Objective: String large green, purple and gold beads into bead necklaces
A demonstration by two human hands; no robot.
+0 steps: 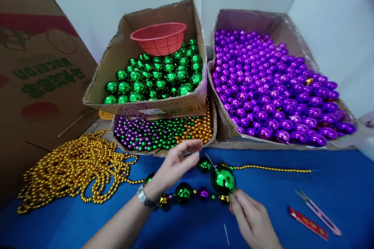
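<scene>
My right hand [251,214] pinches the lower edge of a large shiny green bead [222,181]. A thin needle [209,160] sticks up out of the bead's top. My left hand [181,163] is raised to the left of that bead, fingers stretched and apart from the thumb, with nothing seen in it. Below and around it, on the blue cloth, lies a strand of mixed beads, with a green bead [183,192], a purple bead [203,193] and a gold bead [224,199]. Part of the strand is hidden behind my left wrist.
A pile of gold bead chain [73,167] lies left. Behind stand a box of green balls [152,81] with a red basket [159,39], a box of small beads [163,134] and a box of purple balls [271,89]. Pink snips [321,214] and a red packet [308,223] lie right.
</scene>
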